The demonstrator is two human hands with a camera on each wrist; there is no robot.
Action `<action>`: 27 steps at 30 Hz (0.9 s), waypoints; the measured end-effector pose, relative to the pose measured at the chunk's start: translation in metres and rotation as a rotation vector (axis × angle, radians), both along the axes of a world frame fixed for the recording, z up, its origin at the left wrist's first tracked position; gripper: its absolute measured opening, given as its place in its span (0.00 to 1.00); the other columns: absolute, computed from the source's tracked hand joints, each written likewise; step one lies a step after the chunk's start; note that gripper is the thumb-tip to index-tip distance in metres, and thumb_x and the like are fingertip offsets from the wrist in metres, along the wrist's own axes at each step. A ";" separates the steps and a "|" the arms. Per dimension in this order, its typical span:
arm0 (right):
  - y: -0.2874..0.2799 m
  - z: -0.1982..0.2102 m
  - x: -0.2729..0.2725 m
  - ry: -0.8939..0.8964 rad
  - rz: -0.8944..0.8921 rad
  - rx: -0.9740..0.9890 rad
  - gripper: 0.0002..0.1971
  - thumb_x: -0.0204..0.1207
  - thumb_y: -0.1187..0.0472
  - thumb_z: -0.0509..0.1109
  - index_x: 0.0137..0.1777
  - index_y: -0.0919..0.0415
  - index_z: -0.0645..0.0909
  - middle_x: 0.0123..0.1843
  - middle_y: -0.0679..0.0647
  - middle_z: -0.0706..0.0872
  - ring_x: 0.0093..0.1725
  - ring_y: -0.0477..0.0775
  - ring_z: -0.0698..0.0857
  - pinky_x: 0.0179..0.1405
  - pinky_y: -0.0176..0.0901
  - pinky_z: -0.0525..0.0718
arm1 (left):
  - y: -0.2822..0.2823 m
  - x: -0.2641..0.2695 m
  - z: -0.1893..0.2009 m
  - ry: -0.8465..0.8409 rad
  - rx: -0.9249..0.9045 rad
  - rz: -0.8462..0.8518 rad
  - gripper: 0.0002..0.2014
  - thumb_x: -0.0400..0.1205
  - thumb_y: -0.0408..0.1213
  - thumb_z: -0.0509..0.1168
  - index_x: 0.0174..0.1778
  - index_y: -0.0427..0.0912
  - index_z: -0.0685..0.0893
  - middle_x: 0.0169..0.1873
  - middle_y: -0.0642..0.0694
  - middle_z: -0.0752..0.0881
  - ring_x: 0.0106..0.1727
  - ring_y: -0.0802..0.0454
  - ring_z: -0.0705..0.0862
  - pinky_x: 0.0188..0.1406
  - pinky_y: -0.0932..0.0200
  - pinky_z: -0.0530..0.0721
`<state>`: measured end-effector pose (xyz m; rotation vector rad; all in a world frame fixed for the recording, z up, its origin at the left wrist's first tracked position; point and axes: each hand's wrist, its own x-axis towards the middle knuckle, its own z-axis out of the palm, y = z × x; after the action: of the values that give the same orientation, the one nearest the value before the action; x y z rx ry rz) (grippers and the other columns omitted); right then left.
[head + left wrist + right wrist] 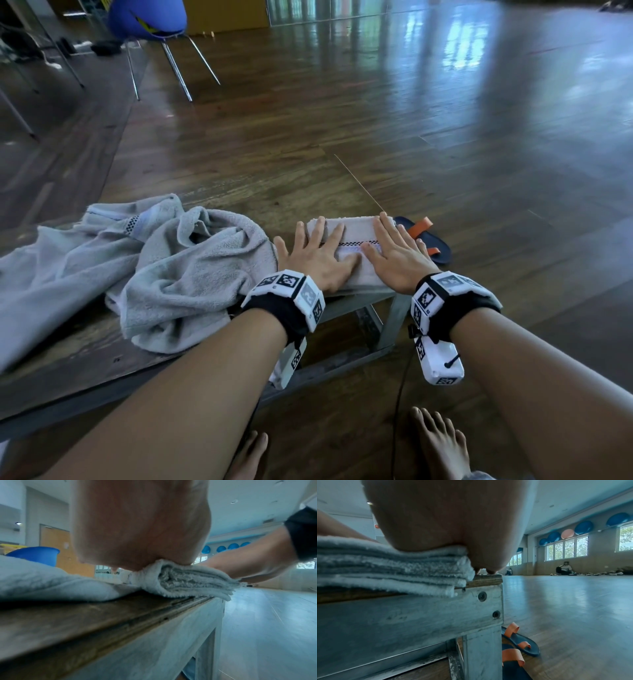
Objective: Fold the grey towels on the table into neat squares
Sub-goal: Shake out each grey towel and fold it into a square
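A folded grey towel (352, 233) lies at the right end of the low wooden table (260, 192), stacked in several layers. My left hand (317, 255) lies flat on its left half and my right hand (394, 253) flat on its right half, fingers straight and spread. In the left wrist view the palm (140, 524) presses the folded towel (185, 582) down. In the right wrist view the palm (447, 519) rests on the layered towel (385, 569) at the table corner. A crumpled pile of grey towels (164, 267) lies to the left.
The table's grey metal frame (373, 322) stands below its right corner. A dark sandal with orange straps (428, 243) lies on the floor beyond that corner. A blue chair (147, 20) stands far left. My bare feet (442, 442) are on the floor beside the table.
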<state>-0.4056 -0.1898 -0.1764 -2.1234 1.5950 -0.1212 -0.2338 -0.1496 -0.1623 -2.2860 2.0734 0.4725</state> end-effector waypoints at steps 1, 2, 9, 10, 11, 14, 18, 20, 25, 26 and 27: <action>0.001 0.001 0.000 -0.001 0.002 0.000 0.35 0.87 0.36 0.43 0.89 0.46 0.36 0.90 0.41 0.33 0.89 0.50 0.36 0.86 0.60 0.37 | 0.001 -0.002 0.001 -0.022 -0.053 0.025 0.36 0.81 0.69 0.40 0.86 0.64 0.42 0.87 0.55 0.38 0.87 0.45 0.34 0.78 0.29 0.30; 0.001 0.002 0.001 -0.002 0.004 0.002 0.35 0.88 0.36 0.43 0.89 0.47 0.36 0.90 0.42 0.33 0.89 0.51 0.36 0.86 0.61 0.37 | 0.003 -0.003 0.002 -0.040 -0.108 0.068 0.35 0.83 0.64 0.43 0.87 0.59 0.45 0.88 0.50 0.42 0.87 0.44 0.36 0.79 0.30 0.32; 0.005 0.008 0.000 -0.012 0.043 -0.007 0.35 0.89 0.39 0.45 0.90 0.50 0.39 0.90 0.45 0.35 0.90 0.54 0.39 0.87 0.60 0.41 | 0.000 0.002 0.017 0.067 -0.219 0.337 0.18 0.78 0.58 0.64 0.43 0.44 0.81 0.70 0.37 0.74 0.76 0.37 0.64 0.75 0.34 0.57; 0.006 0.009 0.000 -0.025 0.036 -0.015 0.35 0.88 0.39 0.47 0.90 0.50 0.40 0.91 0.45 0.36 0.90 0.55 0.41 0.87 0.61 0.43 | 0.000 0.003 0.019 0.117 -0.229 0.338 0.17 0.76 0.56 0.67 0.37 0.45 0.78 0.68 0.37 0.75 0.74 0.36 0.66 0.74 0.35 0.61; 0.006 0.011 0.001 -0.044 0.016 -0.021 0.36 0.88 0.38 0.49 0.90 0.50 0.41 0.91 0.46 0.38 0.90 0.56 0.43 0.87 0.61 0.45 | 0.000 0.004 0.022 0.183 -0.249 0.327 0.17 0.74 0.54 0.70 0.36 0.44 0.77 0.65 0.39 0.77 0.72 0.37 0.71 0.70 0.38 0.67; 0.008 0.020 0.008 -0.122 -0.144 -0.005 0.40 0.86 0.35 0.50 0.89 0.54 0.40 0.91 0.55 0.40 0.89 0.62 0.40 0.86 0.63 0.45 | 0.004 0.007 0.038 0.542 -0.319 0.301 0.13 0.72 0.46 0.73 0.38 0.40 0.80 0.39 0.47 0.85 0.46 0.46 0.85 0.34 0.57 0.78; 0.017 0.047 0.023 -0.320 -0.271 0.076 0.41 0.85 0.31 0.43 0.89 0.56 0.42 0.90 0.65 0.52 0.89 0.66 0.42 0.82 0.63 0.50 | 0.025 0.014 0.073 0.862 -0.409 0.281 0.14 0.71 0.38 0.75 0.38 0.45 0.73 0.33 0.48 0.80 0.35 0.50 0.78 0.35 0.54 0.78; 0.023 0.063 0.033 -0.490 -0.291 0.038 0.40 0.83 0.29 0.43 0.88 0.52 0.49 0.86 0.65 0.64 0.86 0.66 0.58 0.71 0.54 0.61 | 0.039 0.023 0.093 0.943 -0.464 0.279 0.17 0.71 0.37 0.77 0.42 0.46 0.72 0.38 0.45 0.82 0.38 0.48 0.81 0.43 0.48 0.83; 0.045 0.113 0.072 -0.822 -0.282 0.139 0.53 0.64 0.17 0.53 0.83 0.50 0.56 0.81 0.57 0.68 0.77 0.58 0.72 0.78 0.60 0.70 | 0.086 0.068 0.144 1.165 -0.443 0.321 0.23 0.72 0.33 0.80 0.60 0.40 0.80 0.54 0.42 0.89 0.56 0.43 0.89 0.58 0.42 0.88; 0.051 0.124 0.083 -0.841 -0.259 0.175 0.56 0.61 0.16 0.56 0.83 0.53 0.59 0.80 0.57 0.69 0.77 0.58 0.73 0.79 0.61 0.70 | 0.100 0.080 0.154 1.202 -0.424 0.304 0.24 0.72 0.32 0.80 0.64 0.38 0.81 0.56 0.41 0.90 0.56 0.43 0.89 0.57 0.44 0.89; 0.059 0.136 0.096 -0.860 -0.234 0.192 0.57 0.60 0.17 0.61 0.82 0.56 0.62 0.79 0.58 0.72 0.75 0.59 0.76 0.78 0.62 0.72 | 0.116 0.092 0.164 1.240 -0.424 0.290 0.25 0.73 0.30 0.79 0.66 0.37 0.82 0.57 0.40 0.90 0.55 0.44 0.89 0.52 0.49 0.90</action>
<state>-0.3100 -0.1313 -0.0401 -1.4129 1.2341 -0.8016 -0.1418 -0.0339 0.0017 -2.9306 2.3201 2.0807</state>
